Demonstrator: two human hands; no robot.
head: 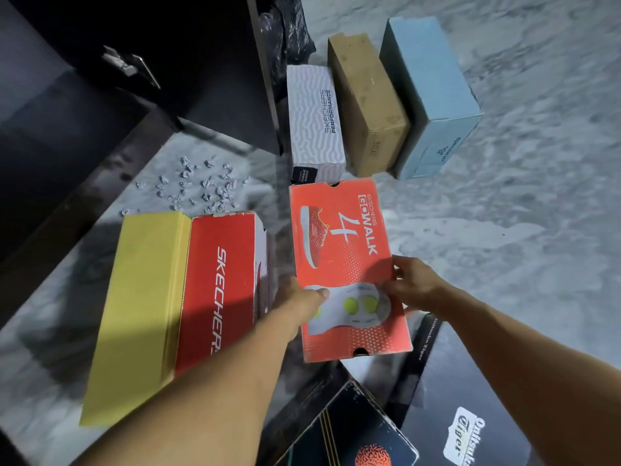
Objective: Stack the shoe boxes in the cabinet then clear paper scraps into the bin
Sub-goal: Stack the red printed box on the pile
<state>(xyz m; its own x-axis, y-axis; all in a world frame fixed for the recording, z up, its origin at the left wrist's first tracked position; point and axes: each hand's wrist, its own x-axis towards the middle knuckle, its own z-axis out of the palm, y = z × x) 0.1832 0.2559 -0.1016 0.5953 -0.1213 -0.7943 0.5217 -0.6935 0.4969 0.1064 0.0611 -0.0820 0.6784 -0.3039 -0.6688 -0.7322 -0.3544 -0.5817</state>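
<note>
An orange GoWalk shoe box (pixel 346 243) is held between both hands above the floor. My left hand (pixel 302 301) grips its left edge, thumb on the lid. My right hand (pixel 415 284) grips its right edge. To the left lie a yellow box (pixel 137 314) and a red Skechers box (pixel 218 284) side by side. Farther off stand a white Skechers Performance box (pixel 314 119), a brown box (pixel 366 99) and a light blue box (pixel 433 92). Several crumpled paper scraps (pixel 198 186) are scattered on the floor by the dark cabinet (pixel 100 105).
Two black boxes sit near my body: a Onitsuka Tiger box (pixel 470 398) and one with an orange ball print (pixel 353 435). A black plastic bag (pixel 285 31) sits behind the white box. The floor (pixel 504 247) is pale and mottled.
</note>
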